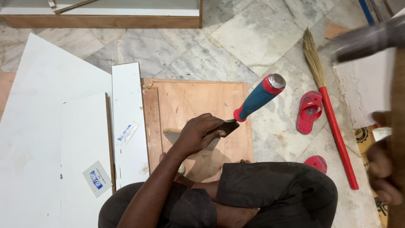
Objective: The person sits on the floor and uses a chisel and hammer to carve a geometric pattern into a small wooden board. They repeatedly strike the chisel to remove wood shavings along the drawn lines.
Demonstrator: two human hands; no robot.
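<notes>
Head view, looking straight down at you seated on the marble floor (236, 38).

Left hand (202, 133): clenched around the blade end of a chisel (253, 103), knuckles up. The chisel has a blue handle with red bands and a metal striking cap. It stands tilted, cap up and to the right, blade end down under your fingers.

Chisel tip: it meets the plywood board (198, 99) at a pale notch (173, 134) cut near the board's left part, just beside your fingers. The exact contact point is hidden by your hand.

Right hand (382, 162): at the right edge of the frame, blurred, wrapped around a wooden handle (397, 126). The hammer head (369, 38) is raised in the upper right corner, also blurred, well apart from the chisel cap.

Plywood board: lies flat in front of your knees, its near edge covered by your dark trousers (274, 190).

Surroundings:
- A narrow white strip (126, 109) lies touching the board's left edge; a small blue-and-white label sits on it.
- Large white laminate sheets (46, 109) lie further left, with a small printed card (98, 178) on one.
- A broom (327, 105) with a red stick lies on the floor to the right.
- One red sandal (309, 110) lies just beside the broom; a second red sandal (317, 162) shows near your knee.
- A wooden frame (105, 20) runs along the top edge.
</notes>
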